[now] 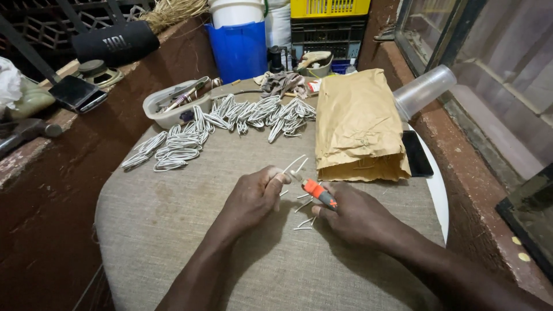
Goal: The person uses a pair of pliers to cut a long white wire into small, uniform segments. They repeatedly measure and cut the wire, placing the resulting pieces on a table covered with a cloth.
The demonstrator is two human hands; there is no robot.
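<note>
White wire [295,165], bent into two prongs, sticks up and away from the left hand [253,198], pinched in its fingers near the bench's middle. Just right, the right hand [357,216] grips orange-handled pliers [318,192], tip pointing at the wire's base.

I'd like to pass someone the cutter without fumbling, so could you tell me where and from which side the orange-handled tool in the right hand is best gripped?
Grip the orange-handled tool around its orange grip, coming from above on the far side, away from the right hand. The handle slants up toward the left hand, and its pale tip meets the white wire there, so that end is best left alone.
</note>
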